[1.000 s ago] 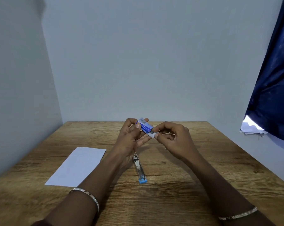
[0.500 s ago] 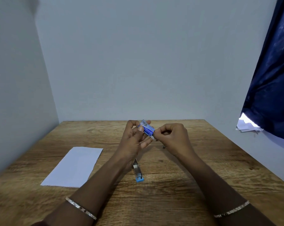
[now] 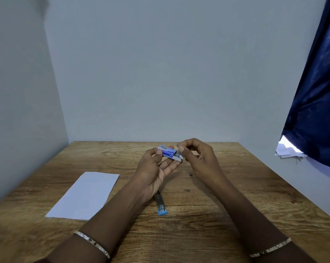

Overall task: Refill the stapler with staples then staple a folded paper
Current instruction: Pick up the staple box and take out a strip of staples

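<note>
The left hand (image 3: 152, 173) grips a small blue staple box (image 3: 168, 153). The curled right hand (image 3: 196, 158) sits just beside its open end, and I cannot tell if that grip holds anything. The silver, blue-tipped stapler (image 3: 161, 205) lies on the wooden worktop (image 3: 217, 215) under the left wrist

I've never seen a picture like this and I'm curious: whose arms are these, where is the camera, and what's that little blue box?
No machine here: these are a person's two arms, seen by a camera worn on their head, looking down. The left hand holds a small blue staple box, its tray slid partly out. The right hand curls its fingers beside the open end; whether it pinches anything is too small to tell. On the wooden table lie a stapler and a white paper.
</note>
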Motion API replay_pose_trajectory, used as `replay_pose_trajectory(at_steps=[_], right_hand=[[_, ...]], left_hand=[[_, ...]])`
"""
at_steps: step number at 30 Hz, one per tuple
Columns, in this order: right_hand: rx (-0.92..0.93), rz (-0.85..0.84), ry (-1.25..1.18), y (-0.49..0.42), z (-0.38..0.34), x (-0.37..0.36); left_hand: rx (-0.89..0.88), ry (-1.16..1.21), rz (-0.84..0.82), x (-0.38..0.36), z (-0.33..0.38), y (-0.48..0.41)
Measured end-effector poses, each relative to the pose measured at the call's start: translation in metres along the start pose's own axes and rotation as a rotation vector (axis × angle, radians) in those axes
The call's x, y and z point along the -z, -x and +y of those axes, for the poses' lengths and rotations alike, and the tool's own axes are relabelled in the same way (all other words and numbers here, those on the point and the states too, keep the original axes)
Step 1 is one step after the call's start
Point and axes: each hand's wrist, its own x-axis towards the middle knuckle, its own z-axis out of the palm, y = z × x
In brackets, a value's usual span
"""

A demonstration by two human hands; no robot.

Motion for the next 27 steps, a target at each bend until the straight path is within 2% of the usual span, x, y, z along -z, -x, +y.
replay_pose_trajectory(at_steps=[7, 11, 18, 27], right_hand=[[-0.088, 0.147, -0.31, -0.007, -0.002, 0.011], [-0.109, 0.127, -0.382, -0.008, -0.001, 0.017], [-0.187, -0.129, -0.376, -0.002, 0.0, 0.011], [-0.048, -0.092, -0.071, -0.001, 0.007, 0.008]], left_hand=[[0.041, 0.069, -0.032, 0.0, 0.003, 0.002], [0.015, 0.077, -0.04, 0.005, 0.008, -0.002], [-0.081, 0.032, -0.011, 0.01, 0.01, -0.006], [-0.083, -0.044, -0.087, 0.009, 0.008, 0.0]])
